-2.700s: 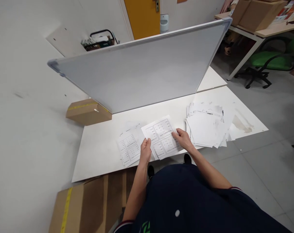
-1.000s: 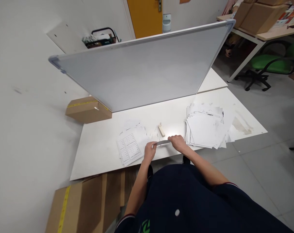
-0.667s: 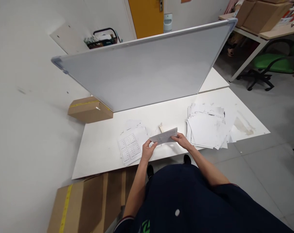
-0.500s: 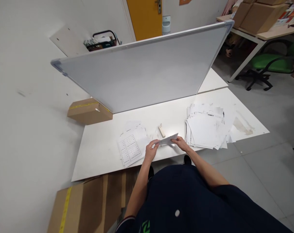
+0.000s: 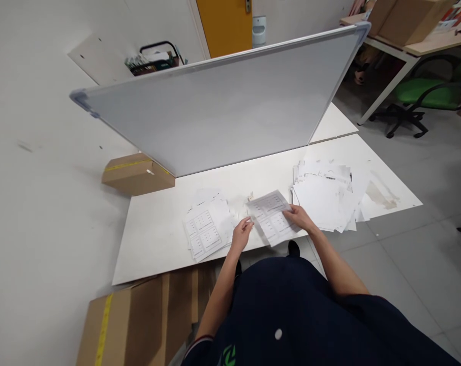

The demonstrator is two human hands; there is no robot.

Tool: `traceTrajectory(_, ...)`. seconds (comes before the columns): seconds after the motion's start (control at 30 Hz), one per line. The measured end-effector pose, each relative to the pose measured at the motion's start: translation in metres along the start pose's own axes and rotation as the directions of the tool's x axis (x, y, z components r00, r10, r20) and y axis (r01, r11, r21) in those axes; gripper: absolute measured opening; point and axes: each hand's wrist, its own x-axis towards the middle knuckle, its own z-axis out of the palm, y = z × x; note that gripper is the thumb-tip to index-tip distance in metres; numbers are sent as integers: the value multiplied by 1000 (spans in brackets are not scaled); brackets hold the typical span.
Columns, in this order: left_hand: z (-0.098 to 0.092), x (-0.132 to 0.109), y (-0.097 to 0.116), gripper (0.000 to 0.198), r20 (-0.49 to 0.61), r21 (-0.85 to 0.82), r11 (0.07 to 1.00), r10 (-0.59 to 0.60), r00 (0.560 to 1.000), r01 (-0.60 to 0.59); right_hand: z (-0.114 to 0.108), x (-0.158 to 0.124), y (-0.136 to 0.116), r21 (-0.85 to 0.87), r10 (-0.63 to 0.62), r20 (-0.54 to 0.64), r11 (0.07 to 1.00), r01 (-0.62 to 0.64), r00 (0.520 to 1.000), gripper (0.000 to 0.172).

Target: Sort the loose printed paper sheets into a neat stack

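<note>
A printed paper sheet [image 5: 270, 216] with boxed grids is gripped at its right edge by my right hand [image 5: 301, 217], fingers closed on it. The sheet is tilted and held over the front of the table. My left hand [image 5: 242, 235] is just left of the sheet, apart from it, its fingers loosely bent with the tips slightly apart. Left of that hand lies a spread pile of printed sheets [image 5: 204, 231]. Behind the held sheet, only the end of a small cream-coloured block [image 5: 250, 197] shows; the rest is hidden.
A messy stack of white papers [image 5: 319, 201] lies on the right of the white table [image 5: 154, 239]. A whiteboard [image 5: 230, 112] stands along the back. Cardboard boxes are at the table's left end [image 5: 139, 175] and below its front left [image 5: 119, 325].
The sheet has turned from edge-on to showing its printed face. My left hand has let go of it, while my right hand has moved slightly right with it.
</note>
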Motion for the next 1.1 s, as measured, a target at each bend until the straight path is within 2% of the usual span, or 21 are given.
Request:
traceTrajectory(0.1, 1, 2, -12, 33, -30, 185, 982, -17, 999, 23, -29, 0, 15, -182, 171, -73, 966, -182, 983, 26)
traceTrajectory(0.17, 1, 6, -19, 32, -39, 286, 958, -2, 999, 13, -39, -1, 25, -198, 270, -78, 939, -281, 960, 23)
traceTrajectory(0.23, 1, 11, -24, 35, -23, 346, 938, 20, 1000, -11, -38, -1, 33, -155, 343, -28, 927, -343, 939, 22)
traceTrajectory(0.33, 5, 19, -26, 43, 21, 428, 903, 32, 999, -38, -26, -1, 40, -108, 407, 61, 911, -399, 912, 19)
traceTrajectory(0.5, 13, 31, -22, 49, 100, 553, 828, 43, 994, -91, -2, 6, 44, -65, 429, 76, 903, -425, 900, 16)
traceTrajectory(0.7, 19, 43, -24, 49, 100, 592, 805, -17, 995, -46, 17, 16, 51, -23, 406, 59, 914, -405, 912, 19)
traceTrajectory(0.83, 21, 47, -26, 49, 116, 638, 768, -33, 993, -49, 23, 20, 56, -30, 403, 71, 915, -402, 912, 21)
traceTrajectory(1.0, 23, 47, -25, 55, 144, 766, 642, -111, 983, -40, 24, 20, 56, -43, 394, 78, 919, -392, 916, 23)
traceTrajectory(1.1, 25, 46, -22, 57, 143, 785, 619, -153, 978, -18, 25, 18, 52, -53, 393, 80, 919, -390, 916, 23)
